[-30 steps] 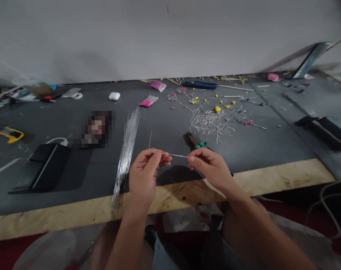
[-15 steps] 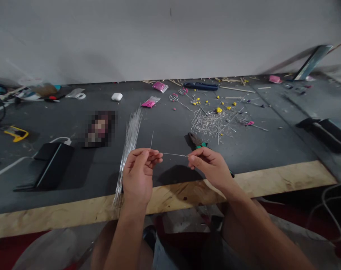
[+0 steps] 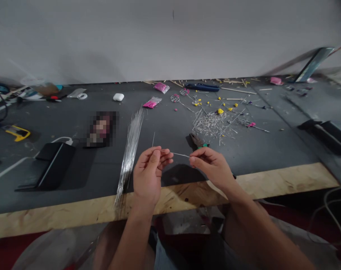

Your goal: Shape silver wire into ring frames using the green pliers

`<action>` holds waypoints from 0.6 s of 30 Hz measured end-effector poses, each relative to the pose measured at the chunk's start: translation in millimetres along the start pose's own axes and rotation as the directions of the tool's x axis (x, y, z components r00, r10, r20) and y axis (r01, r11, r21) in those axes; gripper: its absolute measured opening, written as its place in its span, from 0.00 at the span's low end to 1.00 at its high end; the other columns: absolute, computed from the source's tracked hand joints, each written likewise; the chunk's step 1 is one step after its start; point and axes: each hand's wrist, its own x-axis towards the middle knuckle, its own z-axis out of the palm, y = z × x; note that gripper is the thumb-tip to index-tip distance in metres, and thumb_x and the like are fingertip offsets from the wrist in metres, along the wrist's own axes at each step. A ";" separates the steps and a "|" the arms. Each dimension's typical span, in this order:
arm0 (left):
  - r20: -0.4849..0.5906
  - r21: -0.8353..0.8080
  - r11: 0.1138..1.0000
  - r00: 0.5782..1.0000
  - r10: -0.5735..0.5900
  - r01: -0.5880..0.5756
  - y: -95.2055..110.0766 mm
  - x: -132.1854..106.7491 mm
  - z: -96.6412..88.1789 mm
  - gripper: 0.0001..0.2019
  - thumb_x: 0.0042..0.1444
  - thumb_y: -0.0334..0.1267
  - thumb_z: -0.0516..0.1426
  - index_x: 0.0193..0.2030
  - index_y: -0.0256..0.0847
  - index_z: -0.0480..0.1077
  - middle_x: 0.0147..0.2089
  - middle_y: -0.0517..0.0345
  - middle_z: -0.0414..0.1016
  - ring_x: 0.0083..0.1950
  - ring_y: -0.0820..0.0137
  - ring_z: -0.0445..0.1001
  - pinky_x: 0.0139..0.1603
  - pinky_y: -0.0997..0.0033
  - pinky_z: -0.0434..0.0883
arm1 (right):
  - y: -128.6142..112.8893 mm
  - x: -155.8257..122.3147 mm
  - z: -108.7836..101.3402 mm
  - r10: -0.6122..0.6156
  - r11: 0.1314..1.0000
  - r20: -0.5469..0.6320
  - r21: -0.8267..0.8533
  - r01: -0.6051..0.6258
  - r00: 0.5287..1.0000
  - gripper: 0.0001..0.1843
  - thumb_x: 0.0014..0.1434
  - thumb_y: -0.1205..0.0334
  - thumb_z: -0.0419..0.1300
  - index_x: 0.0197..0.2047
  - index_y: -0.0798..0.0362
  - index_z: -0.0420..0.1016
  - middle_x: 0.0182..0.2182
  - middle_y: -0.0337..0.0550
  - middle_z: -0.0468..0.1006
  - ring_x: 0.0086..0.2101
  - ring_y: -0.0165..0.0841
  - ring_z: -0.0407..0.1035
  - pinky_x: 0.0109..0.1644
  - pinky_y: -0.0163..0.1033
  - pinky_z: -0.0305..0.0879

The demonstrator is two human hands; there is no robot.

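Note:
My left hand (image 3: 149, 170) and my right hand (image 3: 211, 165) pinch the two ends of a thin silver wire (image 3: 178, 154) above the near edge of the dark table (image 3: 170, 127). One end of the wire bends upward from my left fingers. A bundle of long silver wires (image 3: 130, 148) lies on the table just left of my left hand. Pliers with green handles (image 3: 197, 141) rest right behind my right hand, partly hidden by it.
A heap of cut wire pieces (image 3: 212, 123) with yellow and pink beads lies further back on the right. Pink bead bags (image 3: 152, 102), a white earbud case (image 3: 118, 97), a blue tool (image 3: 202, 87) and a black device with a white cable (image 3: 53, 163) also sit on the table.
My left hand slid left along the wire, then came back toward the right hand. My right hand has hardly moved.

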 end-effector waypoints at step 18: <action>-0.012 0.032 0.993 0.993 -0.115 0.116 -28.2 -13.2 13.3 0.12 0.52 0.38 0.59 0.44 0.41 0.69 0.38 0.55 0.78 0.37 0.69 0.77 0.41 0.65 0.72 | 3.7 10.2 5.6 0.032 0.962 -0.039 0.272 -0.020 0.999 0.08 0.49 0.58 0.66 0.33 0.50 0.76 0.25 0.36 0.77 0.27 0.28 0.69 0.35 0.36 0.67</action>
